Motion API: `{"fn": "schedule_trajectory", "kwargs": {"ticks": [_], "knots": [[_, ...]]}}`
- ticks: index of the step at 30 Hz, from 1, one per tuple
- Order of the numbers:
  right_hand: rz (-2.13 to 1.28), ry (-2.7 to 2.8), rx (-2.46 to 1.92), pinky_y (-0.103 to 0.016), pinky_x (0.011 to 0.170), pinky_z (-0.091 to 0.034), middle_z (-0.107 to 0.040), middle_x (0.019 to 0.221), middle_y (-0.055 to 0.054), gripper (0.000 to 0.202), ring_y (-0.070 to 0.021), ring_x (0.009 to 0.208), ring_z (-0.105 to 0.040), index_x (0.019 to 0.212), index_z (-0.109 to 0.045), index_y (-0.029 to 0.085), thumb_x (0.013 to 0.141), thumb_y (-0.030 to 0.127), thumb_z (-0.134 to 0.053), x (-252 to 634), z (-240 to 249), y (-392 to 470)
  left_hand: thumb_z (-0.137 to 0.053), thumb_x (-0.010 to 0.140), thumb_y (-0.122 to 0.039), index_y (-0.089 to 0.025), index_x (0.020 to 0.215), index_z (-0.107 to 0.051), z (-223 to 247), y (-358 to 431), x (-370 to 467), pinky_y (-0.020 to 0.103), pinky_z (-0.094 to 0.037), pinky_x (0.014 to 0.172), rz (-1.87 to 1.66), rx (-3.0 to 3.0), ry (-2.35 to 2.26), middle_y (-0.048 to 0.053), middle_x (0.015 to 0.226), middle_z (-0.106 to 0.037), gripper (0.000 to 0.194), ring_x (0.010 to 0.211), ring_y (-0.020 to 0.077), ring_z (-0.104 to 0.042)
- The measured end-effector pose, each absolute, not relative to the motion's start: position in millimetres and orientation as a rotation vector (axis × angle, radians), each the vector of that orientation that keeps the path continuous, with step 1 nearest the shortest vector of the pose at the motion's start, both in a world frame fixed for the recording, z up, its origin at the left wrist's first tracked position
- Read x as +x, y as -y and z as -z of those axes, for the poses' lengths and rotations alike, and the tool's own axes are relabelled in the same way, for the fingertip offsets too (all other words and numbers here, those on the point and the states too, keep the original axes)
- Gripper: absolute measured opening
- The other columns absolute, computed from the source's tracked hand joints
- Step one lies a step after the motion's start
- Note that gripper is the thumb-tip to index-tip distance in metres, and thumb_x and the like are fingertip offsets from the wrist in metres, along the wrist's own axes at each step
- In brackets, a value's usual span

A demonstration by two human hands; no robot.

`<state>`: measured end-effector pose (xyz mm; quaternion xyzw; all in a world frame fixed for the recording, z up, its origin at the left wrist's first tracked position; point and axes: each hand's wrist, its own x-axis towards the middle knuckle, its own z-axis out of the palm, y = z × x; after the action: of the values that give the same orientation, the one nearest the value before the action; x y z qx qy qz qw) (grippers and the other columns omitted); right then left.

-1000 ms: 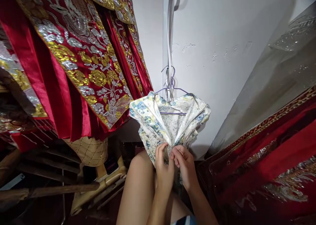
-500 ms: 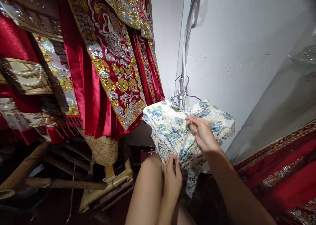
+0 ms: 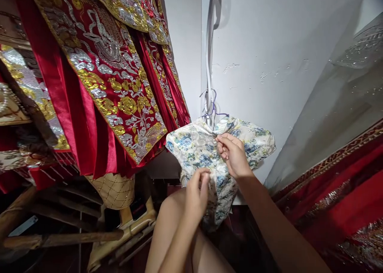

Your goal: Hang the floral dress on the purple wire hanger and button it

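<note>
A short-sleeved floral shirt (image 3: 191, 147), white with blue and yellow flowers, hangs on a thin purple wire hanger (image 3: 214, 101) by the wall. Up at the neckline, my right hand (image 3: 235, 153) pinches the front edge of the shirt between thumb and fingertips. Lower down and to the left, my left hand (image 3: 197, 193) hovers in front of the shirt front. Its fingers are loosely bent, with a small gap at the thumb and nothing visible in them. The shirt's lower part falls between my forearms, beside my knee.
Red costumes with gold and silver embroidery (image 3: 128, 105) hang at the left. Beneath them stand a bamboo frame (image 3: 66, 239) and a quilted cream piece (image 3: 115, 191). White straps (image 3: 209, 45) run down the wall (image 3: 254, 37). More red fabric (image 3: 335, 201) lies at the right.
My left hand has let go of the shirt's front edge and moved up and left. My right hand keeps its pinch near the neckline. The shirt front hangs straighter, and the view has shifted right.
</note>
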<state>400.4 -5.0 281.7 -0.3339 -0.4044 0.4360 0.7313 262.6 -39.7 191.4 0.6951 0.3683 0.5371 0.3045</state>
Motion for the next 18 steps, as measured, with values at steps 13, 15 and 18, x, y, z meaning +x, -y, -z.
{"fn": "schedule_trajectory", "kwargs": {"ticks": [13, 15, 18], "knots": [[-0.733, 1.165, -0.989, -0.022, 0.043, -0.022, -0.045, 0.050, 0.007, 0.020, -0.0080, 0.044, -0.033, 0.070, -0.056, 0.020, 0.076, 0.034, -0.069, 413.9, -267.1, -6.5, -0.056, 0.097, -0.023, -0.018, 0.086, -0.062, -313.4, -27.0, 273.6, 0.031, -0.043, 0.080, -1.740, 2.429, -0.850, 0.004, 0.087, -0.067, 0.014, 0.086, 0.0184, -0.061], [-0.734, 1.170, -1.072, -0.023, 0.044, -0.019, -0.042, 0.049, 0.007, 0.023, -0.0080, 0.044, -0.031, 0.063, -0.051, 0.021, 0.075, 0.032, -0.067, 410.4, -245.1, -12.5, -0.057, 0.096, -0.024, -0.018, 0.085, -0.064, -312.4, -38.1, 260.4, 0.029, -0.044, 0.078, -1.915, 2.174, -0.921, 0.003, 0.086, -0.067, 0.014, 0.085, 0.0174, -0.061], [-0.773, 1.184, -1.109, -0.024, 0.045, -0.016, -0.033, 0.047, 0.009, 0.029, -0.0082, 0.045, -0.027, 0.058, -0.043, 0.023, 0.076, 0.032, -0.064, 403.8, -213.6, -5.3, -0.060, 0.092, -0.023, -0.016, 0.083, -0.065, -304.8, -70.7, 227.7, 0.024, -0.045, 0.073, -2.053, 1.590, -0.983, 0.001, 0.082, -0.065, 0.013, 0.079, 0.0148, -0.059]]}}
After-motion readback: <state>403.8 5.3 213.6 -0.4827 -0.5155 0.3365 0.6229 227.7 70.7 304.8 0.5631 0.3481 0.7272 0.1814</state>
